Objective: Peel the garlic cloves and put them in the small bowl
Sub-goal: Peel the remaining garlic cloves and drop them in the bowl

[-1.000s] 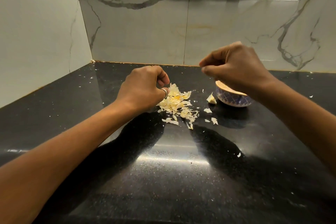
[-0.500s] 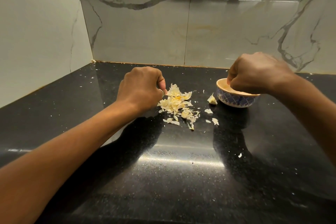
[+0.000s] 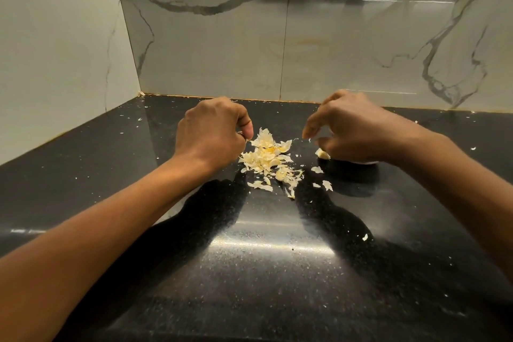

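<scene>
Leftward over the worktop (image 3: pixel 263 272) our right hand (image 3: pixel 352 130) has left the small bowl, now hidden beneath it, fingers slack and empty; our left hand (image 3: pixel 213 133) is fisted, and we cannot tell its contents. Reaching for the garlic clove (image 3: pixel 322 153) just right of the peels (image 3: pixel 268 158), toward the back edge, we could knock that bowl over.

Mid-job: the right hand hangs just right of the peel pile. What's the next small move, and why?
Probably lower the right hand and pinch the pale chunk beside it; it looks like a clove lying on the counter, apart from the peel pile. The right hand seems empty, while the left hand is curled, contents hidden.
</scene>
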Demonstrator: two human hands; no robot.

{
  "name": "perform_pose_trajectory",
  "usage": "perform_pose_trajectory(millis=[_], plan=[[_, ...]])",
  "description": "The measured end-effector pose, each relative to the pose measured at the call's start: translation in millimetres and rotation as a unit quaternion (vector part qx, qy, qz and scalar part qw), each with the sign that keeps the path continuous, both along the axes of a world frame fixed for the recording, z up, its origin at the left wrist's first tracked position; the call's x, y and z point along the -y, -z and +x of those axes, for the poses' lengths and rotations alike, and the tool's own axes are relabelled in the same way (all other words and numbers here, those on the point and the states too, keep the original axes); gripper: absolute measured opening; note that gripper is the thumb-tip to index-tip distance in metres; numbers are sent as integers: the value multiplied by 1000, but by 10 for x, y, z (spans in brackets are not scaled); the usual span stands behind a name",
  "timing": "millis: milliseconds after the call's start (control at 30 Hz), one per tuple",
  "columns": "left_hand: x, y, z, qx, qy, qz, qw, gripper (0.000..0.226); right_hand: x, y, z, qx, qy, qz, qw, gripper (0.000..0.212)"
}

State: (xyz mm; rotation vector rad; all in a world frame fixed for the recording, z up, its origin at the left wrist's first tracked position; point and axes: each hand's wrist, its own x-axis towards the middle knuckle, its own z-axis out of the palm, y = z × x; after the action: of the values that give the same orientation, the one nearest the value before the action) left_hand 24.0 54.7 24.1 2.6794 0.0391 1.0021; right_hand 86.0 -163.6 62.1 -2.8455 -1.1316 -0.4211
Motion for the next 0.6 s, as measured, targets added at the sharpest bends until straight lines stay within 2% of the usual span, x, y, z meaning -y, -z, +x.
perform_pose_trajectory(millis=[133,233,600], plan=[[-3,3,2,-2,5,-3,1000,33,19,-28,-57,-56,13,-56,997,41],[-3,-1,3,-4,12,-4,1000,32,21,-22,-63,-65,30,-83,994,47],[-7,25,39,-4,26,-9,1000,30,2,95,96,-13,28,-117,993,27]])
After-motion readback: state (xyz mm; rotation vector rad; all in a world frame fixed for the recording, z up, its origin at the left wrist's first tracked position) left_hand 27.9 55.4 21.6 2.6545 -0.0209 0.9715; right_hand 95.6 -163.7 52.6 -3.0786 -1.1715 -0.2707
